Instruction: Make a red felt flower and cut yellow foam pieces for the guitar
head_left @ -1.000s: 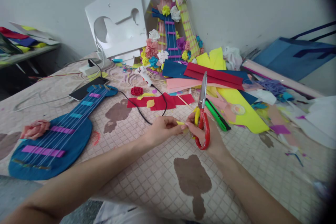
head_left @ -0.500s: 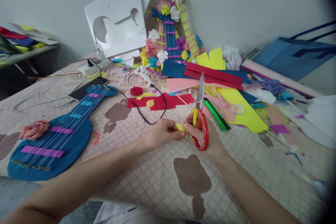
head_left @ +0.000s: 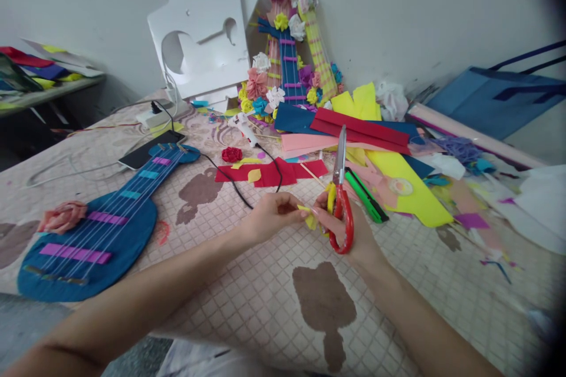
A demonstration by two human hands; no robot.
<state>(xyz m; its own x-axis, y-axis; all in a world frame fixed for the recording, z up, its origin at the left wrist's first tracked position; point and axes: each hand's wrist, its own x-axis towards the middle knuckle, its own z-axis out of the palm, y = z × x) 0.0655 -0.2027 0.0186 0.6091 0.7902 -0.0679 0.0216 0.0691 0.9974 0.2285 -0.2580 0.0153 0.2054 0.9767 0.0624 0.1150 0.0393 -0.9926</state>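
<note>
Between the fingertips of my left hand (head_left: 278, 215) and my right hand (head_left: 342, 224) is a small piece of yellow crepe paper (head_left: 311, 221), pinched from both sides. My right hand also holds scissors (head_left: 340, 165) with red handles, blades pointing up and away from me. Some yellow paper shows beside the scissor handles. Beyond my hands, red crepe paper strips (head_left: 276, 172) lie flat with a yellow leaf-shaped cutout (head_left: 253, 175) on them. A red paper rose (head_left: 232, 154) sits just behind the strips.
At left lies a blue paper guitar (head_left: 128, 218) with a pink rose. A white glue gun (head_left: 243, 128) trails a black cord. Right of the scissors are a green box cutter (head_left: 366, 195) and yellow paper (head_left: 407, 188). Decorated guitars (head_left: 289, 65) lean on the wall.
The yellow piece has turned between my fingertips and now hangs lower, with its left end freer of my left fingers. The scissors remain in my right hand. The view has shifted slightly.
</note>
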